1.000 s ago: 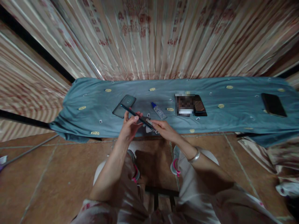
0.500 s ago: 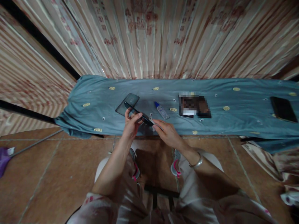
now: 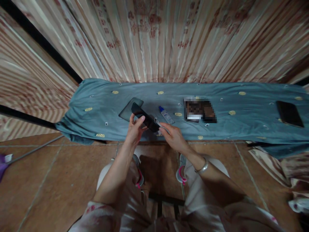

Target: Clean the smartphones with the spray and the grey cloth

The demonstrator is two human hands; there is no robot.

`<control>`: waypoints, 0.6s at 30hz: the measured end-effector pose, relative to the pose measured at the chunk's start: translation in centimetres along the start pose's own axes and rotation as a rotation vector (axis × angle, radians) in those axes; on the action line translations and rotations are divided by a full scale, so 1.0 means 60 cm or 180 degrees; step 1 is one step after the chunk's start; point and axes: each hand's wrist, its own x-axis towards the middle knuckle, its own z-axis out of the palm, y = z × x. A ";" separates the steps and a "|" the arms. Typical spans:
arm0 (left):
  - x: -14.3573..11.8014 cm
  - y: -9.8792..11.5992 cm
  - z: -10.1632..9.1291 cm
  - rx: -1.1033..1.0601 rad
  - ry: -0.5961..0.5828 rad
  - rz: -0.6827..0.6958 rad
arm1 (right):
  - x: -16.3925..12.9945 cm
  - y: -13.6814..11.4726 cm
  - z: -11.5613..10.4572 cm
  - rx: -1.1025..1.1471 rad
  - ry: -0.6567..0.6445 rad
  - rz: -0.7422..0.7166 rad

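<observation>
Left hand gripping a dark phone above the worktop, right hand pinching its lower end, small bottle just beyond

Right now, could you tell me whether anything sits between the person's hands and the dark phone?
Nothing visible does. The left hand already holds the dark phone above the blue cloth, and the right hand touches its near end.

Both forearms reach forward from the lap and converge. The left hand is raised, fingers curled, thumb pressed on top in a pinch. The right hand lies lower, palm down, fingers stretched toward the left hand's fingertips. A bangle circles the right wrist.
</observation>
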 end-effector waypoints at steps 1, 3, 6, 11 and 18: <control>0.000 0.003 -0.001 -0.0002 -0.0051 -0.0007 | 0.002 0.004 -0.001 0.0068 0.0045 0.0120; -0.001 0.008 -0.002 0.0031 -0.0159 -0.0043 | 0.007 0.011 -0.004 0.0263 0.0141 0.0340; 0.001 0.012 -0.004 0.0085 -0.0264 -0.0093 | 0.014 0.020 -0.006 0.0760 0.0187 0.0583; 0.007 0.011 -0.011 0.0101 -0.0297 -0.0040 | 0.019 0.020 -0.002 0.1736 0.0130 0.1052; 0.009 0.003 -0.002 -0.0199 -0.0426 0.0187 | 0.015 0.007 0.010 0.2427 0.0041 0.1389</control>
